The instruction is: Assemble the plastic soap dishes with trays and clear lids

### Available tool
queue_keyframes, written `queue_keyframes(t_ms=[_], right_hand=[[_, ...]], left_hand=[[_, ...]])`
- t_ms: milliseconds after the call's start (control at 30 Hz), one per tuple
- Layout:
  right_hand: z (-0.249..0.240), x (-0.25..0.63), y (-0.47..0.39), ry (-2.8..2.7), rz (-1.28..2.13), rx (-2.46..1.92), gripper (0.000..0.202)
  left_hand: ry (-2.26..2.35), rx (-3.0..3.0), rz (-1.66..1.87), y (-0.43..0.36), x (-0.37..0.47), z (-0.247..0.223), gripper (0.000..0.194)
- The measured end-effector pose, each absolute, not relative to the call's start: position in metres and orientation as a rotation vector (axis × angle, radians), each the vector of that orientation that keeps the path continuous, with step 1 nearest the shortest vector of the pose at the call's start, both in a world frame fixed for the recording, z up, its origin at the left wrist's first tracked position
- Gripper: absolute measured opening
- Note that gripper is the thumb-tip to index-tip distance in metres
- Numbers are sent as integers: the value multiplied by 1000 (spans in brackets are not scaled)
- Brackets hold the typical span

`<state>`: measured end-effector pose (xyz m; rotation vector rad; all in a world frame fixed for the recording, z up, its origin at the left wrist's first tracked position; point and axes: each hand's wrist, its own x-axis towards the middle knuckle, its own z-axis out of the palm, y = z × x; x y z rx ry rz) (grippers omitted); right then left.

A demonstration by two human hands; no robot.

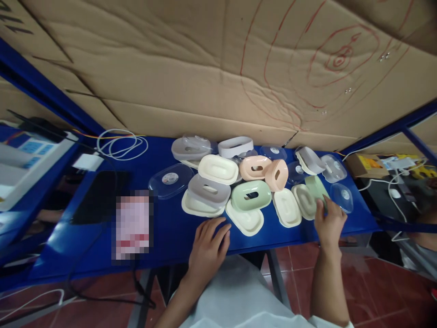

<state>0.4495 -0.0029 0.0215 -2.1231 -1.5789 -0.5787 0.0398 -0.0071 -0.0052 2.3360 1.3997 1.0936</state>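
Observation:
My right hand (329, 218) is closed, with thumb and fingers on the edge of a green plastic soap-box part (314, 187) tilted at the right of the table. A cream oval tray (304, 200) lies just left of it. My left hand (210, 241) rests on the table's front part, fingers loosely stretched and holding nothing. Near its fingertips are a cream tray (247, 221) with a slotted green shell (251, 196) partly over it, and a grey slotted shell (209, 190) on another cream tray (201, 207).
Peach shells (254, 167), grey shells (235, 146) and clear lids (172, 180) crowd the blue table (170, 237). A blurred pink-and-white item (132, 225) and a black pad (99, 196) lie left. White cable (119, 146) coils behind; a cardboard wall (187, 68) closes the back.

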Motion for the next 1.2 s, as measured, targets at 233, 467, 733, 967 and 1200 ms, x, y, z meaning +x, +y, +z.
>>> queue_keyframes(t_ms=[233,467,733,967,1200], right_hand=[[66,420,72,-1682,-561,-1845,44],[24,435,-1,-1719,-416,-2078,49],[-2,434,-16,-1584,-305,-2167,54],[-14,414,-20,-1680,-330,-2250,64],[-11,415,-15,-1595,-323,-2137,55]], left_hand=[[1402,2331,1103,-10,38,-5,19],[1390,2330,1080,-8,39,-6,19],[1366,2335,1080,-8,40,-8,20],[1365,2321,1097,-9,39,-6,20],[1369,2324,1093,-9,40,-6,20]])
